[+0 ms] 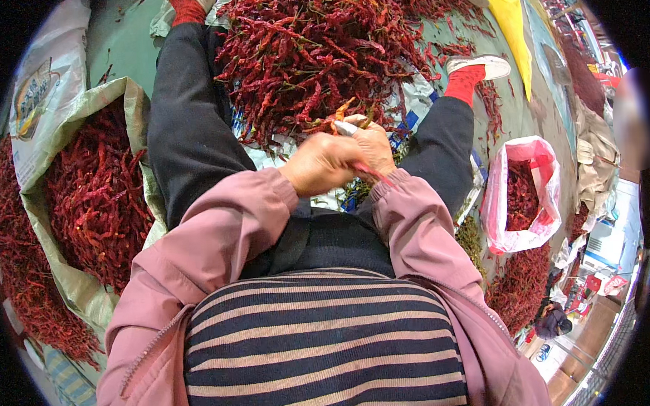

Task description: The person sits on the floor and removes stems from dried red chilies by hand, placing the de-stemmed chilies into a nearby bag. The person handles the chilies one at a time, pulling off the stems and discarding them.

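My left hand (323,163) crosses in front of my right, its fingers closed around a dried red chili (371,173) that is blurred and points down to the right. Just beyond it, my right hand (375,142) has orange and greenish chilies (343,110) at its fingertips. A grey-white covering or piece (346,128) shows at a finger or thumb there; what it is I cannot tell. Both hands are near the lower edge of a large heap of dried red chilies (320,53), which lies between my spread legs on printed plastic sheeting (407,101).
At the left stands an open woven sack (64,271) of red chilies, with more heaped beside it. A pink-and-white plastic bag (548,216) holding chilies is at the right. Greenish stems or chilies (468,241) lie near my right leg. Another person (553,324) is far off at lower right.
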`<action>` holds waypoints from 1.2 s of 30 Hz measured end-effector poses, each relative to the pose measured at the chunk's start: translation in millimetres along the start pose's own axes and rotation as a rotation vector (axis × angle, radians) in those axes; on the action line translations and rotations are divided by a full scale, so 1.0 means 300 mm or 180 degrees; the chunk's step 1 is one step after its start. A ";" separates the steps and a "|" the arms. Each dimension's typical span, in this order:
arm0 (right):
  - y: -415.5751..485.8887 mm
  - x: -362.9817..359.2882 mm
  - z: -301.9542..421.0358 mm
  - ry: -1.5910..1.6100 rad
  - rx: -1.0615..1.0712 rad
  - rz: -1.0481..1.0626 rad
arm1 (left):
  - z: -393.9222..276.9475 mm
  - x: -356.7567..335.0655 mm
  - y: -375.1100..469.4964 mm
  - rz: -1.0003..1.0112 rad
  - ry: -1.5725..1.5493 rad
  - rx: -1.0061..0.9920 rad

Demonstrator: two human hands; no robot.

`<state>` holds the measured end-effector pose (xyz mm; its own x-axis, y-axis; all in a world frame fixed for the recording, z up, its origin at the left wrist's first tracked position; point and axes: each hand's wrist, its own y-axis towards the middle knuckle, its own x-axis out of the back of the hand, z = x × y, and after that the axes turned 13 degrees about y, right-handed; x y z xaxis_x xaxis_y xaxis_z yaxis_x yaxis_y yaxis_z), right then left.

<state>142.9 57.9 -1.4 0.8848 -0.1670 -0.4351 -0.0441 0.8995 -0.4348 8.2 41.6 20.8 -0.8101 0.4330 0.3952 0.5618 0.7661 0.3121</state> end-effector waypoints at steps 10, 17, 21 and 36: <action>-0.193 0.237 0.140 0.0933 0.0105 0.0216 | 0.086 0.029 -0.171 0.0853 0.0381 0.0587; -0.211 0.307 0.087 0.0901 -0.0107 -0.0519 | 0.151 -0.009 -0.097 0.0858 0.1187 0.1369; -0.196 0.301 0.065 0.1129 -0.0424 -0.0283 | 0.155 -0.059 0.011 0.0548 0.1580 0.1570; -0.211 0.274 0.027 0.0795 -0.0714 0.0106 | 0.155 -0.038 0.065 -0.0676 0.1215 0.1498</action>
<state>222.1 -9.5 -3.4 0.7412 -0.2576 -0.6198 -0.1967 0.7995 -0.5675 20.7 73.5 -17.8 -0.7302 0.1158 0.6734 0.1917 0.9807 0.0393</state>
